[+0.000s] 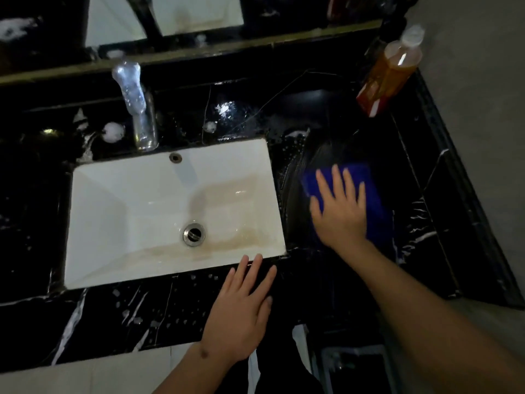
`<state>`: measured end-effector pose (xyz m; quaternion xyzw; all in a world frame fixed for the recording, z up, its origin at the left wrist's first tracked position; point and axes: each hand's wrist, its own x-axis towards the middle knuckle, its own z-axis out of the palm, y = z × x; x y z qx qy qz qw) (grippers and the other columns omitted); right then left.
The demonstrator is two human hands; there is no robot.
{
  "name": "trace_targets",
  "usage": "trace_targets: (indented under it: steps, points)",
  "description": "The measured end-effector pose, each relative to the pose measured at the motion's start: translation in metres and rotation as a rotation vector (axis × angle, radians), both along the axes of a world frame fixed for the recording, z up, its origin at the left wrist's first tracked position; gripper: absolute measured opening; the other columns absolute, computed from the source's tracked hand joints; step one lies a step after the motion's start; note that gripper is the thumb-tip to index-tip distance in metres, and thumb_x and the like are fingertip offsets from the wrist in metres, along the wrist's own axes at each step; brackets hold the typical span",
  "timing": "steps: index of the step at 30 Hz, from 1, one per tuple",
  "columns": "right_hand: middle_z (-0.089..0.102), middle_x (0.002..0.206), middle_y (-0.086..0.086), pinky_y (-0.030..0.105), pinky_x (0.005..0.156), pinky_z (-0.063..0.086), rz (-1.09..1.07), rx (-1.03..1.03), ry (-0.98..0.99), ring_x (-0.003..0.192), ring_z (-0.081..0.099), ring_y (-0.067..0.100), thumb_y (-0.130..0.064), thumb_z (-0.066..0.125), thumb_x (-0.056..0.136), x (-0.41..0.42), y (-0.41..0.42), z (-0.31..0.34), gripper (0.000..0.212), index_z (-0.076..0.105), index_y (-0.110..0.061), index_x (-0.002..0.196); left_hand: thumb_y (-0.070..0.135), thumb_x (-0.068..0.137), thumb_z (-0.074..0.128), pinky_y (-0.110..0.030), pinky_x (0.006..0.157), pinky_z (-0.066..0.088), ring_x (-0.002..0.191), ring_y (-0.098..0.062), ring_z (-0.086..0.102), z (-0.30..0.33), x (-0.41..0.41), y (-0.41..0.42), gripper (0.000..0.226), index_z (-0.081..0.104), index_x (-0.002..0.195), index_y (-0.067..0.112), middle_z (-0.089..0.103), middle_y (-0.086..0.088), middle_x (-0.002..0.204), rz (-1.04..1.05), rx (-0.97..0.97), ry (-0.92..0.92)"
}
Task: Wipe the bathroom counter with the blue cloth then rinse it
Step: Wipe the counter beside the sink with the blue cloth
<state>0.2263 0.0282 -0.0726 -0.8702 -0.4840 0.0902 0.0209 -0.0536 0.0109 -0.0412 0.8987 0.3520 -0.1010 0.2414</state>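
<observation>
Where the black, white-veined marble counter [326, 294] runs to the right of the basin, the right hand [339, 211] lies flat on the blue cloth [369, 191], fingers straight and spread apart, pressing the soft fabric against the glossy stone. Folded into a rough rectangle, the cloth has its long axis running near to far, tilted slightly leftward at the far end; its left edge sits just beside the sink's right rim, and its right edge leaves a dark strip of bare marble before the raised counter border along the grey wall. Far of it, open wet stone stretches to an amber plastic bottle [392, 72] with a white cap standing in the far right corner. Resting palm-down on the near strip of counter, the left hand [241, 314] has its fingers straight and slightly apart, fingertips reaching toward the near rim of the white rectangular sink [113, 211]. Water droplets bead the stone around it. A chrome faucet [142, 120] rises behind the basin.
</observation>
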Motion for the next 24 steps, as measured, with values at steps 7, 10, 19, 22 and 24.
trace_targets:
  steps: [7,10,19,22,24]
  points:
    - [0.004,0.17,0.007,0.055,0.124,-0.002,0.027,0.002,0.079,0.156,0.0,0.029,-0.053,0.017,0.103,0.05,0.181,0.002,0.063,0.011,-0.028,0.161,0.054,0.105,0.015,-0.035,0.119,-0.014,0.148,-0.011,-0.029,0.005,0.003,-0.001,0.054,-0.001,0.156,0.042,-0.019,0.011,0.163,0.016,-0.028,-0.003]
    - [0.003,0.17,0.008,0.056,0.123,-0.004,0.067,0.0,0.061,0.156,0.0,0.03,-0.052,0.017,0.103,0.045,0.211,-0.001,0.063,0.011,-0.028,0.161,0.055,0.104,0.015,-0.034,0.119,-0.015,0.149,-0.013,-0.026,0.004,0.007,-0.001,0.055,0.001,0.156,0.041,-0.017,0.01,0.164,0.024,0.006,0.005]
    - [0.014,0.168,0.008,0.057,0.123,0.006,0.17,-0.004,0.047,0.155,0.01,0.029,-0.053,0.02,0.102,-0.014,0.043,0.003,0.063,0.019,-0.028,0.16,0.055,0.098,0.015,-0.035,0.121,-0.013,0.151,-0.02,-0.021,0.001,0.006,0.002,0.062,0.0,0.156,0.04,-0.01,0.005,0.166,-0.021,0.019,0.096]
    - [0.014,0.168,0.009,0.057,0.123,0.009,0.16,-0.033,0.042,0.155,0.01,0.03,-0.051,0.025,0.103,-0.056,-0.064,0.005,0.062,0.019,-0.027,0.16,0.053,0.099,0.022,-0.04,0.122,-0.006,0.153,-0.026,-0.012,-0.003,0.007,-0.002,0.064,0.006,0.158,0.035,-0.002,-0.001,0.167,-0.025,0.07,0.091]
    - [0.013,0.168,0.01,0.058,0.123,0.01,0.159,-0.065,0.044,0.155,0.01,0.031,-0.05,0.028,0.103,-0.083,-0.123,0.005,0.063,0.02,-0.026,0.16,0.054,0.1,0.024,-0.045,0.121,0.0,0.153,-0.031,-0.006,-0.008,0.008,-0.006,0.066,0.009,0.159,0.03,0.002,-0.007,0.167,-0.034,0.102,0.11]
